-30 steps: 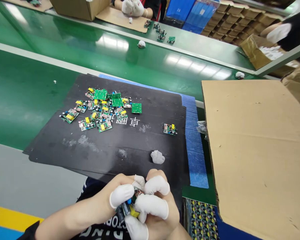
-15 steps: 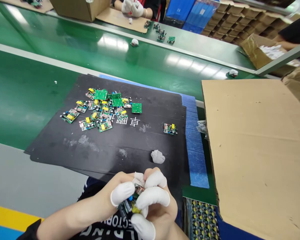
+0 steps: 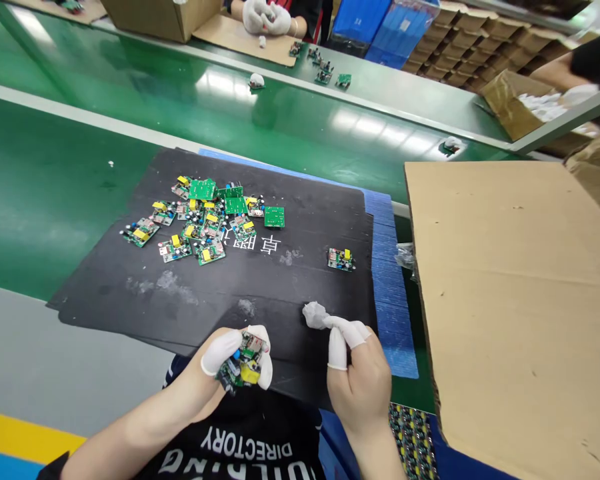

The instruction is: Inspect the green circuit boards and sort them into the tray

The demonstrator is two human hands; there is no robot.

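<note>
My left hand [image 3: 230,363], with white finger covers, grips a circuit board [image 3: 244,363] that has a yellow and a blue part, near the black mat's front edge. At the white putty lump [image 3: 315,315] on the black mat [image 3: 280,287], my right hand [image 3: 357,363] touches the lump's right side with its covered index finger, the fingers bent together. A single board [image 3: 341,259] lies behind the lump. Several boards [image 3: 210,227] are piled at the mat's back left, some with their green undersides up; another board [image 3: 274,217] lies just right of them.
A large cardboard sheet [image 3: 520,300] fills the right side. Blue sheets [image 3: 395,287] stick out from under the mat. Behind, a green conveyor [image 3: 170,113] carries boards with white lumps. Across it show a person's gloved hands [image 3: 267,17] and a carton [image 3: 510,100]. Packed boards [image 3: 413,440] stand low at right.
My right hand has left the held board and moved right and up to the putty lump. My left hand has shifted slightly left with the board. Two conveyor pieces have moved left.
</note>
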